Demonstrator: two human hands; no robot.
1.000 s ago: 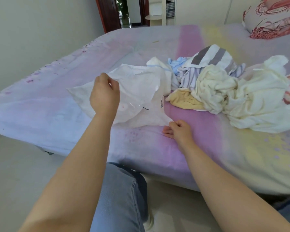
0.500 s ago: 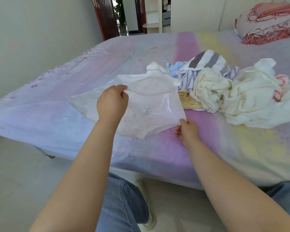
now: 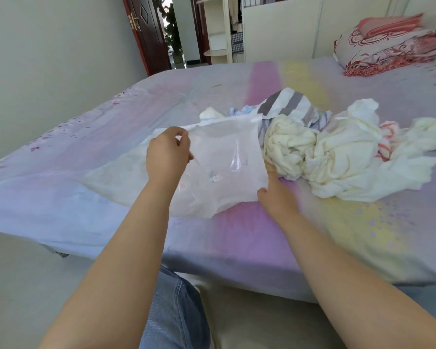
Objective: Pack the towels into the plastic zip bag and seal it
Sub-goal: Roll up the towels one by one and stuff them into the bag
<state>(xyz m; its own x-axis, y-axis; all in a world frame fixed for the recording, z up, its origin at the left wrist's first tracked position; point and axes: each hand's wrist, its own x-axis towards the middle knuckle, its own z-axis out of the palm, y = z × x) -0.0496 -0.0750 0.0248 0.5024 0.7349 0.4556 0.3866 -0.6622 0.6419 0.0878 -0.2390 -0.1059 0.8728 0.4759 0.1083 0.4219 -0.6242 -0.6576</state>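
Observation:
A frosted, see-through plastic zip bag [image 3: 222,157] is lifted off the bed between my hands. My left hand [image 3: 168,154] pinches its upper left edge. My right hand [image 3: 275,195] grips its lower right corner, fingers partly hidden behind the plastic. Just right of the bag lies a heap of towels: cream ones [image 3: 320,152], a grey-and-white striped one [image 3: 290,107], a light blue one [image 3: 242,112] and one with red marks [image 3: 388,137]. A flat white cloth [image 3: 111,177] lies on the bed under the bag's left side.
The bed [image 3: 300,238] has a pastel purple, pink and yellow sheet; its near edge runs in front of my jeans-clad knee [image 3: 176,313]. A red-patterned pillow [image 3: 388,46] sits at the far right. A dark door [image 3: 146,34] and a white shelf [image 3: 217,28] stand beyond the bed.
My right hand moved from the sheet to the bag's lower right corner. Both hands lifted the bag off the bed and spread it. The view tilted up slightly.

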